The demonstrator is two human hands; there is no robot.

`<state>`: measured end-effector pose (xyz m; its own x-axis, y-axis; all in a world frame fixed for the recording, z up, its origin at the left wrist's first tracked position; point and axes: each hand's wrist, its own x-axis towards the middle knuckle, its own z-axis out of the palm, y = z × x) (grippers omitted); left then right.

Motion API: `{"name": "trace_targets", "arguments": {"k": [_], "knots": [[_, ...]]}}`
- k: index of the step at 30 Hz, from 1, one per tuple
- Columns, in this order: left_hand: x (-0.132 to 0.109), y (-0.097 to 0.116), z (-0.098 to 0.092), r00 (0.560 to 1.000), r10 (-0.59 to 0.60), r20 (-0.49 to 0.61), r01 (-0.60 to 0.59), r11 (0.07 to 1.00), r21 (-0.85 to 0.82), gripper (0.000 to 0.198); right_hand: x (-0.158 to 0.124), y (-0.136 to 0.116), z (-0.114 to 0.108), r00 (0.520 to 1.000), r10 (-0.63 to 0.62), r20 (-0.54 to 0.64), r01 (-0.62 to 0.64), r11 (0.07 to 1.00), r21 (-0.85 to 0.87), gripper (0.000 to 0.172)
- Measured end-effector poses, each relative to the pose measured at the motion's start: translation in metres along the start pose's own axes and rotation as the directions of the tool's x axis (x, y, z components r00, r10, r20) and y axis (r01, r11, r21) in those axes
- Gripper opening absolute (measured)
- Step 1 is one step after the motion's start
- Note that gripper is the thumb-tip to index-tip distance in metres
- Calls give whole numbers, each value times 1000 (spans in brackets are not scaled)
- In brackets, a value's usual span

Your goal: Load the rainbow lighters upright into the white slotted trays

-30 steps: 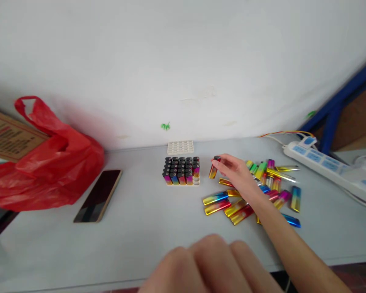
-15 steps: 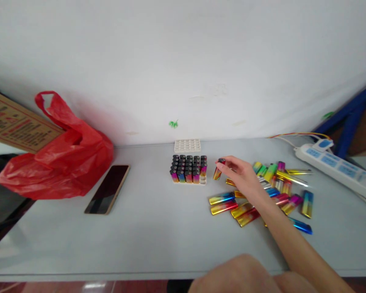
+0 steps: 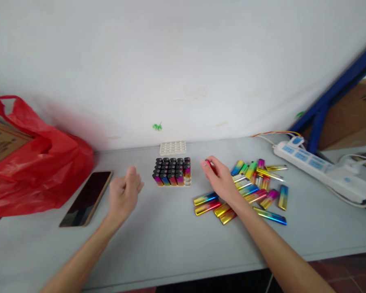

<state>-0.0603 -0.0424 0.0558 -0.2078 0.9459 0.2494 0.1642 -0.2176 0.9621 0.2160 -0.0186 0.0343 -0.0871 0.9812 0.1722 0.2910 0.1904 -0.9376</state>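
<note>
Between the thumb and fingers of my right hand (image 3: 221,177) is a red lighter (image 3: 211,166), mostly covered by the hand. It is held above the table, to the right of a white tray (image 3: 188,183) packed with upright black-topped lighters (image 3: 167,173). Several pockets at that tray's front right corner hold no lighter. My left hand (image 3: 125,190) hovers left of the tray, fingers curled into a loose fist with the thumb on top, and nothing shows in it. Under and beyond my right wrist lie loose shiny lighters (image 3: 207,207) in gold, blue, red and purple.
Behind the filled tray, a second white tray (image 3: 173,147) lies by the wall. On the left are a phone (image 3: 87,199) and a red plastic bag (image 3: 49,162) against a cardboard box (image 3: 3,142). A white power strip (image 3: 323,167) with cables lies on the right.
My left hand has come into view at the left of the tray. My right hand still holds the lighter, now turned and more hidden by the fingers. The view has swung to the right.
</note>
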Motion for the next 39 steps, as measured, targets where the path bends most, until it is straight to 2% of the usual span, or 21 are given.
{"name": "trace_targets", "arguments": {"k": [2, 5, 9, 12, 15, 17, 20, 24, 28, 32, 35, 39], "knots": [[28, -25, -9, 999, -50, 15, 50, 999, 22, 86, -1, -3, 2, 999, -7, -49, 2, 996, -93, 60], [52, -46, -5, 990, -120, -74, 121, 992, 15, 80, -1, -4, 4, 997, 0, -77, -13, 985, -173, 61], [57, -54, 8, 982, -57, -182, 66, 997, 44, 68, 0, -1, 4, 994, -3, -105, -19, 978, -208, 49], [58, -54, 8, 986, -15, -168, 32, 995, 95, 54, 0, 0, 4, 992, -16, -125, -10, 979, -205, 43], [59, -53, 3, 990, -20, -142, 30, 997, 68, 49, -2, -3, 4, 992, -31, -124, 3, 975, -222, 44], [57, -53, 2, 994, -36, -104, 41, 998, 38, 47, -3, -5, 4, 992, -46, -116, 17, 971, -240, 48], [50, -53, 2, 996, -85, 35, 84, 996, 13, 49, -5, -9, 4, 993, -63, -98, 36, 964, -263, 51], [37, -51, 5, 970, -136, 203, 121, 989, 86, 64, -6, -9, 4, 995, -59, -81, 34, 958, -284, 44], [31, -48, 6, 950, -82, 302, 43, 990, 134, 78, -6, -6, 5, 995, -50, -88, 23, 959, -282, 42], [29, -45, 1, 905, -53, 423, 1, 993, 121, 93, -7, -6, 3, 995, -70, -75, 47, 960, -278, 41], [28, -42, -1, 883, -8, 469, -97, 975, 198, 106, -6, -6, 0, 994, -101, 38, 107, 962, -252, 34], [28, -43, 1, 869, 58, 491, -241, 917, 318, 107, -6, -5, -2, 965, -223, 135, 255, 916, -310, 35]]}}
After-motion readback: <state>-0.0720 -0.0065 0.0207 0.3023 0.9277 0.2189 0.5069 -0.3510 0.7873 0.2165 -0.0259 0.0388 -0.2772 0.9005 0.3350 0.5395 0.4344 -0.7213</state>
